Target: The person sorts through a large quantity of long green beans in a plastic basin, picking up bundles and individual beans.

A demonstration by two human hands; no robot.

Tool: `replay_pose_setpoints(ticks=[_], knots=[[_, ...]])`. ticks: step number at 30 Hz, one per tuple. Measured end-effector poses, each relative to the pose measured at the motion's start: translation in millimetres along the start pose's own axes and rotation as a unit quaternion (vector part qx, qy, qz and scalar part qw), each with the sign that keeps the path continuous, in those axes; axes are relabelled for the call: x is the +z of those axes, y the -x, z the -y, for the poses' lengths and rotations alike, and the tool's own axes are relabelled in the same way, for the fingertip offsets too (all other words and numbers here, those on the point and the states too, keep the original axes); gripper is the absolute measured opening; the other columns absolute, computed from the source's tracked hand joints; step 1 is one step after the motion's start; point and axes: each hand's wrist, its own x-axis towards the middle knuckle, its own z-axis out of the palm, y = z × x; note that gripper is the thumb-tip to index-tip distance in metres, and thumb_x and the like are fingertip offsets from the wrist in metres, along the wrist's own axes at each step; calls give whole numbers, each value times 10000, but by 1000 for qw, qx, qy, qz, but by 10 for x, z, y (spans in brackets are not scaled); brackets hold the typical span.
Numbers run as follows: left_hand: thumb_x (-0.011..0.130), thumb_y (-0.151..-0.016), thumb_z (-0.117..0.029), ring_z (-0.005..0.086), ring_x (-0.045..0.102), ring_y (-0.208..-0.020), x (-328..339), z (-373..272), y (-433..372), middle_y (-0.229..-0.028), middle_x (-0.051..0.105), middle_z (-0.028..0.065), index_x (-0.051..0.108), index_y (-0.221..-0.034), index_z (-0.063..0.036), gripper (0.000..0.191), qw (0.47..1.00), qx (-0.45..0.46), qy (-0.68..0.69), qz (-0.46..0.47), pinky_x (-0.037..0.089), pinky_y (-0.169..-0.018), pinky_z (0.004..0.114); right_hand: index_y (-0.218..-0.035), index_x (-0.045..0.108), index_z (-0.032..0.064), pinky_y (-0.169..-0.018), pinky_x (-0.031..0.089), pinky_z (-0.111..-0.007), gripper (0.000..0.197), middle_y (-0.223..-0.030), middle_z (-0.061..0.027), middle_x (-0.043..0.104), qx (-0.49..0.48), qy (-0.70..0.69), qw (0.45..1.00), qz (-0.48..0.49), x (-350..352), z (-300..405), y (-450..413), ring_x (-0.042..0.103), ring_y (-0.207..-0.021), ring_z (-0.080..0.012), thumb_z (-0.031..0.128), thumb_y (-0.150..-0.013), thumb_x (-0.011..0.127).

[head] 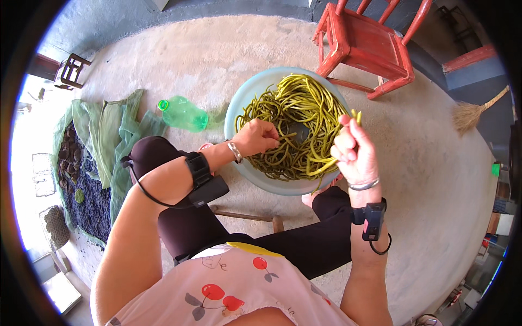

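Note:
A pale blue plastic basin (pixel 249 91) stands on the floor before me, holding a tangled heap of long green beans (pixel 312 98). Some are bright yellow-green; those on the left look darker and browner. My left hand (pixel 256 137) is over the basin's left part, thumb and fingers pinched on the end of a long bean (pixel 288 135). Over the right rim, my right hand (pixel 354 148) is closed round a few brighter beans (pixel 324 166). Their short ends stick out above its fingers, while the other ends hang towards the heap.
A green plastic bottle (pixel 184 114) lies left of the basin. Farther left, green netting (pixel 126 122) bears small dark pieces (pixel 91 199). A red wooden chair (pixel 369 45) stands close behind the basin at right. A straw broom (pixel 469 116) is by the right wall, a small stool (pixel 72 71) far left.

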Motion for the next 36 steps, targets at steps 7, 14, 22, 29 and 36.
replay_pose_setpoints(ticks=[7,14,22,29,36], knots=[[675,-757,-73,62,566,-644,-163,-299,127,-725,631,27,625,-844,2,124,961,39,274,-19,466,-567,202,-1006,585,5,-441,363,-187,209,-721,-47,587,26,129,985,-114,150,-497,-130,440,-488,-60,122,-835,606],[691,-767,-108,49,525,-716,-168,-381,142,-772,620,-10,634,-848,-21,132,968,95,226,45,445,-641,223,-848,621,18,-450,325,-179,81,-652,23,530,-128,272,949,-91,335,-650,-193,420,-496,-43,96,-834,609],[632,-725,-183,290,558,-823,15,4,212,-731,620,99,627,-781,-69,127,983,128,-133,24,462,-732,391,-845,459,112,-709,417,-338,209,-741,-21,524,-225,117,965,63,410,-152,-84,472,-667,-135,309,-914,456],[630,-726,-107,255,591,-715,114,-22,210,-758,604,105,607,-864,-40,155,987,101,-78,96,467,-628,354,-897,440,122,-462,313,-212,158,-654,41,400,-242,-145,938,200,117,517,199,315,-453,-51,261,-949,385],[664,-685,-142,251,505,-962,310,186,113,-898,545,60,609,-861,-86,192,923,114,-362,54,424,-816,359,-936,431,92,-439,319,-219,230,-631,21,394,-208,-133,955,167,-41,482,244,319,-435,-59,311,-953,363]])
